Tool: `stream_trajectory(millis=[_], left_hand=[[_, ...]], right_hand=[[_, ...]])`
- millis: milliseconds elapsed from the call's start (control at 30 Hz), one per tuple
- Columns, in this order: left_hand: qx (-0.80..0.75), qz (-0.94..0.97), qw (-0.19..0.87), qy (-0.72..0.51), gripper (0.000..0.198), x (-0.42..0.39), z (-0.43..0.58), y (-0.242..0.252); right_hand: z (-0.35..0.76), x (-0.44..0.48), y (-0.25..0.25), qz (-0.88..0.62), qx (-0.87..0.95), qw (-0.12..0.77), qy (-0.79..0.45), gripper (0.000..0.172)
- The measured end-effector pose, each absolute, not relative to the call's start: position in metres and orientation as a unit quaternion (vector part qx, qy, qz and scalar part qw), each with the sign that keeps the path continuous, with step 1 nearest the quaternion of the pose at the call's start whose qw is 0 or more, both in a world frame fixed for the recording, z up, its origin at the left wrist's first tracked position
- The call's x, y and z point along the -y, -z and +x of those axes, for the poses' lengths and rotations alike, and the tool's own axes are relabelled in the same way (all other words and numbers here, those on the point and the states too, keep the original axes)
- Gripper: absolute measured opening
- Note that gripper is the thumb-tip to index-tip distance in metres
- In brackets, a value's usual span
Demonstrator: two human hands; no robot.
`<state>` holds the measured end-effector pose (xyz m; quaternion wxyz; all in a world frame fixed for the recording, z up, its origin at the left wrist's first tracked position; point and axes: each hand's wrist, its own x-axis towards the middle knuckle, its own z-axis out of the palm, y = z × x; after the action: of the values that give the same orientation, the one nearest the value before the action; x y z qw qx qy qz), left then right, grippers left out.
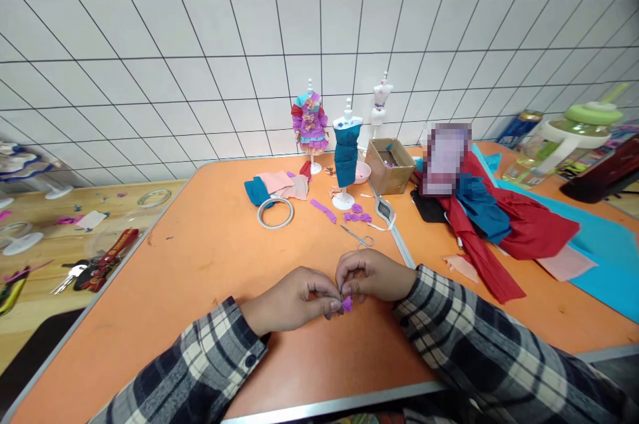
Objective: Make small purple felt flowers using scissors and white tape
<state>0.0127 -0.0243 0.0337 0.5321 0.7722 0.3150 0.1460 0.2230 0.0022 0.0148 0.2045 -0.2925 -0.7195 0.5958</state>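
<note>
My left hand is closed in a pinch on a small gathered piece of purple fabric above the front of the table. Thumb and forefinger of my right hand are pressed together just above the same piece, and what they grip is too small to make out. Beyond the hands lie small scissors and several purple fabric bows. A doll-size dress form wrapped in teal cloth stands behind them.
A tape roll lies beside pink and teal scraps. Farther back are a dressed mannequin, a bare mannequin and a cardboard box. Red cloth, a propped phone and a drink bottle occupy the right.
</note>
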Motion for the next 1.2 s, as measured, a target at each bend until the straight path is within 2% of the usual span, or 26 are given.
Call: stream_trajectory(millis=[100, 200, 267, 367, 500, 567, 633, 667, 733, 767, 833, 933, 1200], left_hand=[[-0.354, 0.829, 0.416, -0.120, 0.022, 0.024, 0.013, -0.033], [-0.411, 0.849, 0.309, -0.123, 0.021, 0.023, 0.013, -0.029], [-0.453, 0.832, 0.284, -0.149, 0.020, 0.022, 0.013, -0.026], [-0.503, 0.776, 0.308, -0.223, 0.018, 0.019, 0.015, -0.022], [-0.507, 0.666, 0.430, -0.338, 0.022, 0.017, 0.018, -0.024], [-0.507, 0.628, 0.456, -0.375, 0.023, 0.017, 0.019, -0.026], [-0.505, 0.618, 0.458, -0.391, 0.023, 0.018, 0.019, -0.027], [-0.500, 0.620, 0.460, -0.393, 0.022, 0.019, 0.019, -0.027], [-0.485, 0.631, 0.465, -0.388, 0.021, 0.021, 0.019, -0.028], [-0.477, 0.638, 0.469, -0.382, 0.021, 0.022, 0.019, -0.029], [-0.462, 0.654, 0.475, -0.365, 0.021, 0.023, 0.020, -0.030], [-0.454, 0.669, 0.475, -0.348, 0.022, 0.024, 0.021, -0.032], [-0.465, 0.682, 0.456, -0.334, 0.023, 0.023, 0.020, -0.029]], right_hand=[[0.220, -0.001, -0.017, -0.269, 0.839, 0.244, -0.405, 0.010], [0.215, 0.004, -0.022, -0.278, 0.896, 0.249, -0.241, 0.009], [0.212, 0.008, -0.023, -0.306, 0.909, 0.247, -0.137, 0.009], [0.209, 0.015, -0.023, -0.342, 0.899, 0.274, -0.017, 0.014], [0.210, 0.024, -0.024, -0.326, 0.873, 0.359, 0.046, 0.015], [0.211, 0.028, -0.026, -0.308, 0.841, 0.443, 0.041, 0.032], [0.212, 0.029, -0.028, -0.315, 0.800, 0.510, -0.033, 0.050], [0.213, 0.028, -0.029, -0.324, 0.787, 0.516, -0.095, 0.054], [0.214, 0.023, -0.029, -0.334, 0.784, 0.472, -0.226, 0.056], [0.214, 0.020, -0.029, -0.333, 0.786, 0.441, -0.275, 0.054], [0.214, 0.014, -0.028, -0.330, 0.787, 0.401, -0.334, 0.038], [0.212, 0.007, -0.023, -0.339, 0.765, 0.397, -0.377, 0.014], [0.211, 0.003, -0.016, -0.382, 0.732, 0.376, -0.421, 0.013]])
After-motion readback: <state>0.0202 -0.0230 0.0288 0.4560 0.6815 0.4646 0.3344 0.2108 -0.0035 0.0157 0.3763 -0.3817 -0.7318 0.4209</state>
